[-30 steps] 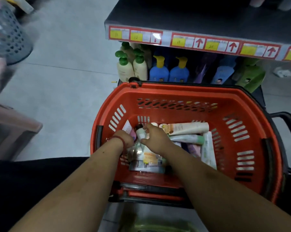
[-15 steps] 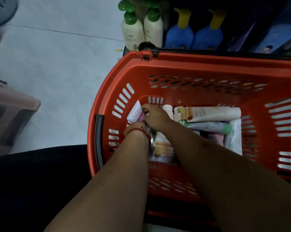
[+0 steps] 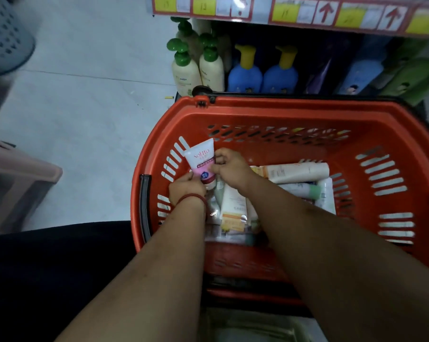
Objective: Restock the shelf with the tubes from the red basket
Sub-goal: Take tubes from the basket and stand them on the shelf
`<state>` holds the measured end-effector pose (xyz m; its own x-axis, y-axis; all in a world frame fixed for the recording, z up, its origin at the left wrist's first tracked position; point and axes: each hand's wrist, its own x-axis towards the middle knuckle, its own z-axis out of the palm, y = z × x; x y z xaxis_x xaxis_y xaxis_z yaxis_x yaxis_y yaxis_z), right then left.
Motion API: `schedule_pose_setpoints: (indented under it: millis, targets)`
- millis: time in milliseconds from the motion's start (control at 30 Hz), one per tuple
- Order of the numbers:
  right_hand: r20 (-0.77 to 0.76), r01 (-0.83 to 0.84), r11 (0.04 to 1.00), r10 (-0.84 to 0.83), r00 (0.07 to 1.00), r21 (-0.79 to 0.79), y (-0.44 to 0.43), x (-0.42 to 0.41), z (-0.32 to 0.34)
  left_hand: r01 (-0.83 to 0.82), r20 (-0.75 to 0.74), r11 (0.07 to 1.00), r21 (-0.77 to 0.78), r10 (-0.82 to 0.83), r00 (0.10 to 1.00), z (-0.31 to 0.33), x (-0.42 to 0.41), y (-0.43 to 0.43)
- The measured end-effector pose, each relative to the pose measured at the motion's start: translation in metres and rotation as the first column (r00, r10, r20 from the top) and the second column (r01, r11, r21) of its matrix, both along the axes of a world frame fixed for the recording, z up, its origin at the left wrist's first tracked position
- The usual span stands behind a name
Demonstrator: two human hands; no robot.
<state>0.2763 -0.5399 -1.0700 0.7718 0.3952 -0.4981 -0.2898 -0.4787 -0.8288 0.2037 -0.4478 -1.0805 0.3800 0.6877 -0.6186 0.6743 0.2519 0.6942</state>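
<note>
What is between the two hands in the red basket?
A pink tube, seen in the head view: the left hand holds its lower end and the right hand pinches its right edge, inside the red basket.

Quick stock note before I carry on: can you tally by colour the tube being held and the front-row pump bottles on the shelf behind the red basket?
Pink tube: 1
Cream bottles with green pumps: 2
Blue bottles with yellow pumps: 2
Total: 5
</note>
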Motion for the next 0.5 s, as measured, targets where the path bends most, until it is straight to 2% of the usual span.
schedule_pose_setpoints:
  millis: [100, 233, 300, 400, 500]
  targets:
    - [-0.008, 0.051, 0.997, -0.051, 0.999, 0.050, -0.016, -0.002, 0.032, 0.076, 0.066, 0.997, -0.012, -0.075, 0.995, 0.035, -0.005, 0.003]
    - [-0.038, 0.109, 0.991, -0.107, 0.994, 0.074, -0.038, -0.008, 0.066, 0.211, 0.068, 0.977, -0.025, -0.209, 0.975, 0.070, -0.013, 0.005]
    - [-0.084, 0.189, 0.974, -0.180, 0.980, 0.122, -0.050, -0.013, 0.084, 0.210, 0.145, 0.973, -0.099, -0.195, 0.970, 0.091, -0.022, -0.001]
    - [-0.149, 0.275, 0.941, -0.248, 0.957, 0.200, -0.059, -0.018, 0.105, 0.160, 0.278, 0.947, -0.279, -0.080, 0.957, 0.116, -0.027, -0.015]
    - [-0.151, 0.313, 0.907, -0.280, 0.948, 0.282, -0.068, -0.024, 0.133, 0.148, 0.391, 0.933, -0.328, -0.008, 0.920, 0.147, -0.028, -0.032]
